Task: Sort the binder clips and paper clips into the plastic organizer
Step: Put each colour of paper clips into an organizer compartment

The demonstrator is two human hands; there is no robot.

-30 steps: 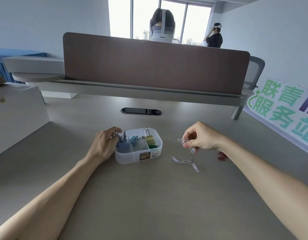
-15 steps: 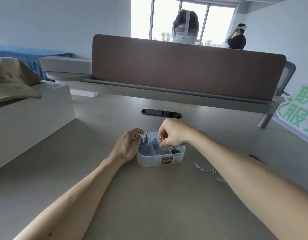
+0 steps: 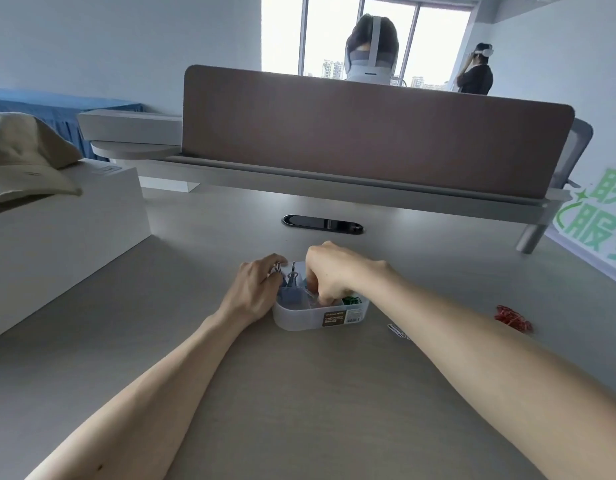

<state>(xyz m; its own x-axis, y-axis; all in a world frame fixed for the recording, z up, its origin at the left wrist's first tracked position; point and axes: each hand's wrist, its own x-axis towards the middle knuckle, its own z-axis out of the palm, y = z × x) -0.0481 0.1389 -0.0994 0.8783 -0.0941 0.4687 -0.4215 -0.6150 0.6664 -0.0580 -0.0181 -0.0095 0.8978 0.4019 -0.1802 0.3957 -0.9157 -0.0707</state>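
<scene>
Two arms: both bare forearms run across the desk [image 3: 299, 393] and meet at the plastic organizer [image 3: 299, 319]. The left comes in from the lower left, the right from the lower right with its wrist bent down over the box.
Left hand [image 3: 256, 291]: wraps the organizer's left end, fingers curled over the rim there. Fingertips are against the wire handles of the binder clips [image 3: 292, 277].
Right hand [image 3: 334, 271]: knuckles up above the organizer's middle. Bunched fingers [image 3: 325, 299] dip into a middle compartment.
Right hand hold: fingertips are buried in the box, so I cannot tell whether they pinch anything.
Organizer: clear plastic, standing flat on the desk, with a dark label [image 3: 341, 318] on its front wall.
Contents: binder clips with upright handles sit in the left compartment, and green clips [image 3: 351, 300] in the right end.
Loose clips: silver paper clips [image 3: 396, 330] lie just right of the organizer, half covered by the right forearm. A red clip pile [image 3: 512, 318] lies well to the right of it.
Hidden: the right hand covers the organizer's back rim and middle dividers. The compartment count is unclear, and the label text is too small to read.
</scene>
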